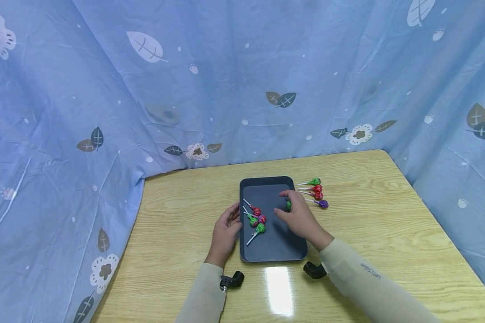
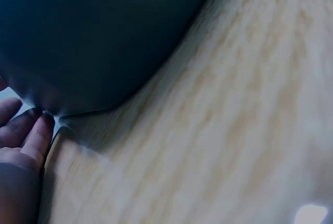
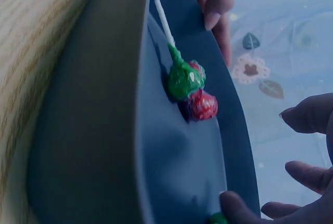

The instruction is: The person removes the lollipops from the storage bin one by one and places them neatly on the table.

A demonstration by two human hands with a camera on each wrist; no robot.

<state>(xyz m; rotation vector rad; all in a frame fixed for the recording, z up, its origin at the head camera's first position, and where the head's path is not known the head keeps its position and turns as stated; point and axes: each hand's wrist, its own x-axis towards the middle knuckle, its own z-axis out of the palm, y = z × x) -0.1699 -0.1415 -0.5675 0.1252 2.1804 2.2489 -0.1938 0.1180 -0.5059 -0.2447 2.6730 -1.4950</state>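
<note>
A dark grey tray (image 1: 275, 251) lies on the table, with several lollipops in its left half, among them a red one (image 1: 257, 211) and a green one (image 1: 260, 229). My left hand (image 1: 226, 229) grips the tray's left wall, thumb at the rim and fingers along the outside. Over the tray's right side, my right hand (image 1: 301, 218) hovers with thumb and fingers spread apart. Another green lollipop (image 1: 288, 205) shows partly beneath it; the rest is hidden by the hand. In the right wrist view, a sliver of green wrapper (image 3: 217, 218) appears beside a fingertip.
Right of the tray lie more lollipops in a column: a green one (image 1: 316, 181), two red ones and a purple one (image 1: 323, 204). The wooden table (image 1: 178, 211) meets a blue patterned curtain (image 1: 226, 89) at the back and sides.
</note>
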